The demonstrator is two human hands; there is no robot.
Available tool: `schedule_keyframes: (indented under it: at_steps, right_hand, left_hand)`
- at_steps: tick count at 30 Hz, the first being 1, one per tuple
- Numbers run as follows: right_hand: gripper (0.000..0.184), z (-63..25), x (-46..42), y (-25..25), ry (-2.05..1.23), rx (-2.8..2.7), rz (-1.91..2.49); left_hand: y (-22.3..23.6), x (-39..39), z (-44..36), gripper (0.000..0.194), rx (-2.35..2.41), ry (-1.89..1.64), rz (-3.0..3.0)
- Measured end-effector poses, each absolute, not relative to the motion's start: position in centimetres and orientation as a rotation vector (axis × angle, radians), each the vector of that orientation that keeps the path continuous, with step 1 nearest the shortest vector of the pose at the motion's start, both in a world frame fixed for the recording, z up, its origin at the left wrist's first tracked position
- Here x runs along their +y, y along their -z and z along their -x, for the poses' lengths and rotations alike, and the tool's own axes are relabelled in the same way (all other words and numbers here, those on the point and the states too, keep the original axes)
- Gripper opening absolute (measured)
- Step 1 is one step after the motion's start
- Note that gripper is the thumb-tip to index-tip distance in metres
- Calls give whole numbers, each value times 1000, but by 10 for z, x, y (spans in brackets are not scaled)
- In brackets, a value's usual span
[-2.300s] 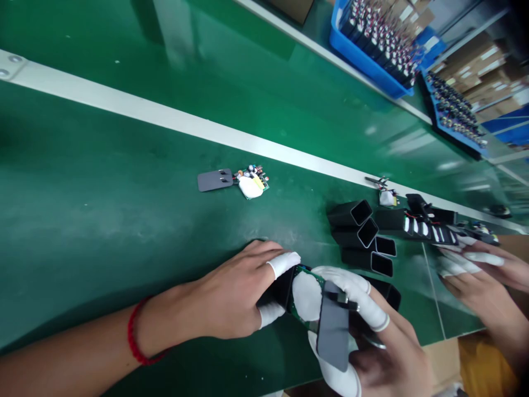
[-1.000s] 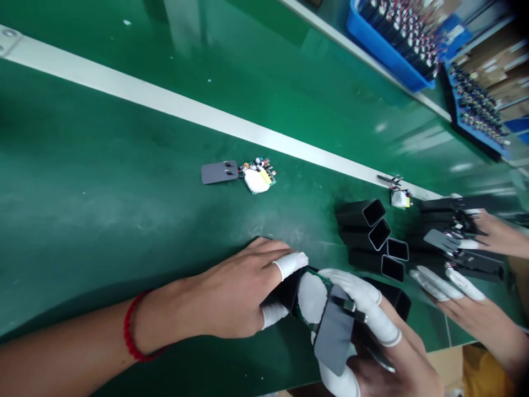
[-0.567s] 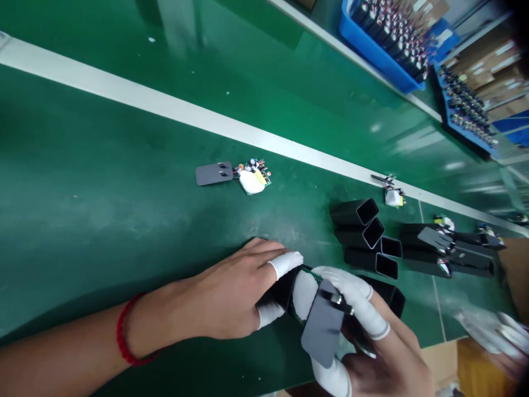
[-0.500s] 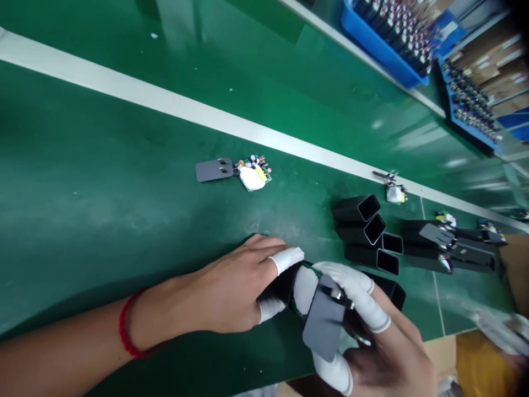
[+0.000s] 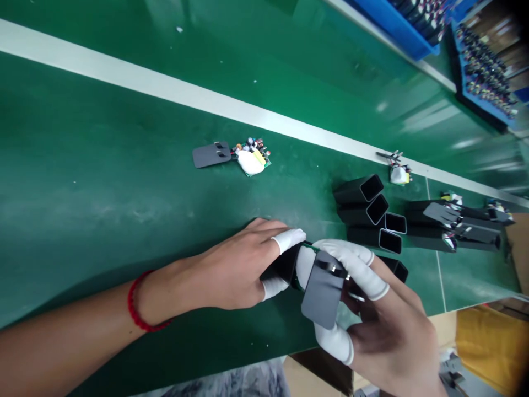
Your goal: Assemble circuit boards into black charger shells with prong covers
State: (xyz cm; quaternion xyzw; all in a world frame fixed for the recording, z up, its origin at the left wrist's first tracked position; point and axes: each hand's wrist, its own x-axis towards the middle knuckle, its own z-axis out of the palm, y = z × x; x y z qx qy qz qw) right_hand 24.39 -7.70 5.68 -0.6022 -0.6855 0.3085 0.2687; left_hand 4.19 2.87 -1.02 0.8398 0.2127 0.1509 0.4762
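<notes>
My left hand [image 5: 243, 264], with white finger cots on its fingertips, is closed around a black rectangular plastic case [image 5: 286, 268]. My right hand [image 5: 384, 309], also in finger cots, grips a circuit board [image 5: 306, 263] with a white covered part, which sits partly inside the case's open end. A grey end plate with metal plug pins [image 5: 324, 289], apparently joined to the board, hangs tilted in front of my right fingers. Further up the table lies another circuit board [image 5: 251, 160] wired to a grey plug plate [image 5: 211, 155].
Several black cases [image 5: 359, 190] are stacked to the right, open ends facing right. More boards and plates [image 5: 442, 212] rest on cases beyond. Blue trays [image 5: 487, 91] filled with parts stand at the upper right. The green table's [image 5: 124, 209] near edge runs below my hands.
The whole view has shifted, so the table things appear a little higher. Slightly less of the board's white part shows outside the case. Both hands keep their grips.
</notes>
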Motion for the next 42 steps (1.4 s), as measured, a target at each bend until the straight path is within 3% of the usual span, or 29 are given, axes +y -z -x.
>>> schedule_keyframes:
  at_steps: [19, 23, 27, 30, 33, 36, 42]
  right_hand:
    - [60, -242, -73, -47, -794, -1842, 1734]
    - [78, -246, -85, -46, -688, -1659, 1783]
    - [72, -236, -104, -38, -807, -1302, 1811]
    - [81, -227, -101, -32, -687, -1389, 1822]
    - [70, -225, -86, -32, -635, -1496, 1772]
    - [50, -227, -76, -30, -794, -1389, 1786]
    - [51, -217, -76, -13, -1174, -968, 1742]
  left_hand:
    - [9, 29, -42, 55, 535, -350, -2020]
    - [10, 28, -42, 56, 553, -367, -2033]
    - [13, 25, -41, 56, 566, -416, -2049]
    - [15, 25, -42, 56, 553, -463, -2055]
    - [14, 26, -44, 55, 548, -503, -2042]
    - [11, 27, -45, 52, 559, -496, -2026]
    - [10, 27, -45, 48, 553, -497, -1990]
